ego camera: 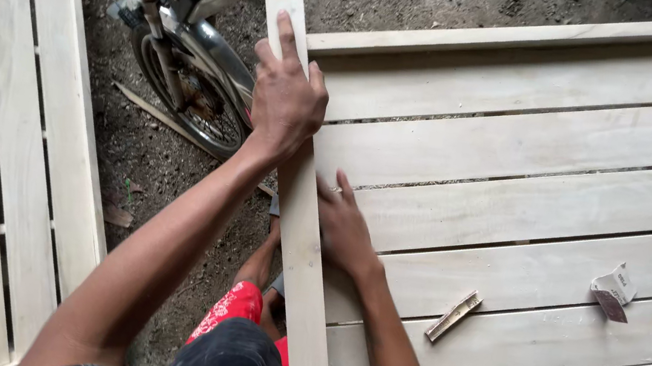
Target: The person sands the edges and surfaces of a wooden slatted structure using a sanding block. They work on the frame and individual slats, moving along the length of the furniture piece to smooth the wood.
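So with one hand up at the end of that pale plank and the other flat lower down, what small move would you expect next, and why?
Probably a stroke of the left hand back down the edge plank toward the body. It presses near the plank's far end, so little length remains ahead, while the right hand lies flat on the slatted panel, apparently steadying it.

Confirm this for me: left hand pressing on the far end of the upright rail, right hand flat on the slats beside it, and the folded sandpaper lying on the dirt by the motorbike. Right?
Not quite. The head view shows the sandpaper lying on the slats at the right, not on the dirt by the motorbike. The rest holds: left hand presses the rail at its far end, right hand lies flat on the slats beside it.
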